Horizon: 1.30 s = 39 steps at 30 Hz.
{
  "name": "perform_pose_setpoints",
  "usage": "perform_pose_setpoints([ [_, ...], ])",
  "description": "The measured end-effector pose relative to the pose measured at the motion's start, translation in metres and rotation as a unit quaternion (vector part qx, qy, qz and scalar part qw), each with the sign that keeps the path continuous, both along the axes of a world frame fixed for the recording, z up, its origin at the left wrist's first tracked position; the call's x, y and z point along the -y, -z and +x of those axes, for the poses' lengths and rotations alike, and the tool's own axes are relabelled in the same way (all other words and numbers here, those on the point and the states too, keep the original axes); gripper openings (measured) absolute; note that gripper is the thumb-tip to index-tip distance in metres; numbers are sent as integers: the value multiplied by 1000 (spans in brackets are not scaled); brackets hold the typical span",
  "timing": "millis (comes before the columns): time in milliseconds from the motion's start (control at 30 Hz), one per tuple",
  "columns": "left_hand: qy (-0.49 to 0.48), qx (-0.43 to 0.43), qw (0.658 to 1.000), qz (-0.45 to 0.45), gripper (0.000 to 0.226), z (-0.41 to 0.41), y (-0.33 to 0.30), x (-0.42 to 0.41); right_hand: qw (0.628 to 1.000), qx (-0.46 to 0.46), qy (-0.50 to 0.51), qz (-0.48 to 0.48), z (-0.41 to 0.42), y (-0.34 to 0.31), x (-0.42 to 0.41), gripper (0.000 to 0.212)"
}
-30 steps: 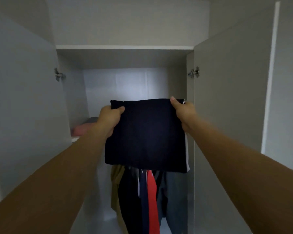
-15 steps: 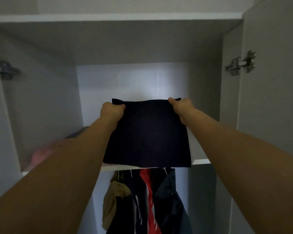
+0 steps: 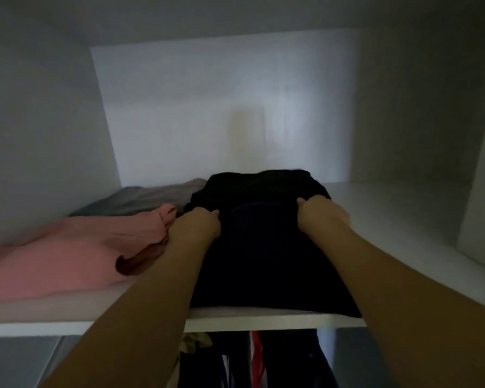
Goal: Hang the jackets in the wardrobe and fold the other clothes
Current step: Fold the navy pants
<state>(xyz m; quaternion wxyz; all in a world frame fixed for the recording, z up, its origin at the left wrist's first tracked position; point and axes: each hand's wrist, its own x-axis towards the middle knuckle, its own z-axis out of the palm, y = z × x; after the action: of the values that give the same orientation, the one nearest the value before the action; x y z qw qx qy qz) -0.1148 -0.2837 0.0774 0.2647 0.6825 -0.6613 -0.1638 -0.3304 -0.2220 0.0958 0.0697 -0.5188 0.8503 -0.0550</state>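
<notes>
Seen from just below and in front of a white wardrobe shelf [image 3: 277,319], in dim light. Everything placed relative to that shelf.

At the shelf's far left, cut off by the picture edge: a folded pink garment [image 3: 56,264], lying flat, with a dark reddish opening [image 3: 130,265] at its near right corner, sleeve or cuff, hard to tell which. Behind the pink garment, deeper on the shelf: a grey garment [image 3: 149,198], mostly hidden, only its top surface showing.

Just right of the pink garment, touching it: left hand [image 3: 198,226], closed on the left far corner of a folded dark navy garment [image 3: 263,261]. Fingertips buried in the cloth, so only knuckles and thumb visible. Dark garment lying flat on the middle of the shelf, its near edge level with or slightly over the shelf's front lip. Beyond its far edge: a black bundle [image 3: 259,186], resting deeper on the shelf; the border between the two nearly lost in the gloom.

On the dark garment's right far corner: right hand [image 3: 324,215], likewise clenched on the cloth, fingers curled under and out of sight. Both forearms running out of the bottom of the picture.

Right of the dark garment: bare shelf board up to the wardrobe side wall [image 3: 420,121].

Below the shelf: hanging clothes [image 3: 244,359], partly hidden by the left forearm, dark with a red strip and an olive patch, individual items not distinguishable.
</notes>
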Motion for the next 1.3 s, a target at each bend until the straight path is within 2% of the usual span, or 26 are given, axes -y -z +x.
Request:
perform_pose_setpoints([
  [100, -6, 78, 997, -5, 50, 0, 7, 12, 999, 27, 4, 28, 0, -2, 6, 88],
  [167, -23, 91, 996, -11, 54, 0, 11, 15, 999, 32, 11, 27, 1, 0, 8, 88],
  [467, -34, 107, 994, 10, 59, -1, 6, 12, 999, 23, 15, 22, 1, 1, 10, 89],
  [600, -32, 104, 994, 14, 59, -1, 7, 14, 999, 38, 22, 6, -3, 4, 12, 75],
  [700, -36, 110, 993, -4, 58, 1, 9, 14, 992, 83, 83, -38, -4, 5, 16, 55],
  [767, -31, 123, 992, 18, 58, 0, 5, 10, 980, 149, 108, -79, -3, 3, 10, 67],
  [833, 3, 133, 990, 53, 54, -2, -8, -2, 962, 215, 84, -148, -3, 4, -2, 73],
  [867, 20, 133, 989, 68, 50, -4, -18, -9, 950, 232, 75, -196, -5, 2, -9, 73],
  [933, 33, 137, 988, 70, 46, -3, -39, -21, 934, 211, 56, -282, -7, -6, -31, 68],
  [967, 38, 169, 984, 42, 47, -2, -48, -29, 934, 183, 45, -305, -7, -13, -45, 63],
  [1033, 41, 217, 972, -81, 50, 3, -59, -50, 937, 132, 6, -324, -4, -26, -79, 58],
  [1100, 73, 266, 936, -220, 49, 5, -62, -84, 939, 89, -31, -331, 2, -33, -116, 55],
  [1167, 134, 297, 891, -317, 49, -1, -53, -120, 946, 23, -35, -322, 9, -31, -157, 53],
  [1200, 168, 291, 874, -349, 50, -4, -46, -133, 950, -22, -25, -311, 13, -28, -177, 52],
  [1300, 232, 237, 871, -363, 52, -14, -34, -174, 955, -116, 23, -272, 24, -20, -234, 49],
])
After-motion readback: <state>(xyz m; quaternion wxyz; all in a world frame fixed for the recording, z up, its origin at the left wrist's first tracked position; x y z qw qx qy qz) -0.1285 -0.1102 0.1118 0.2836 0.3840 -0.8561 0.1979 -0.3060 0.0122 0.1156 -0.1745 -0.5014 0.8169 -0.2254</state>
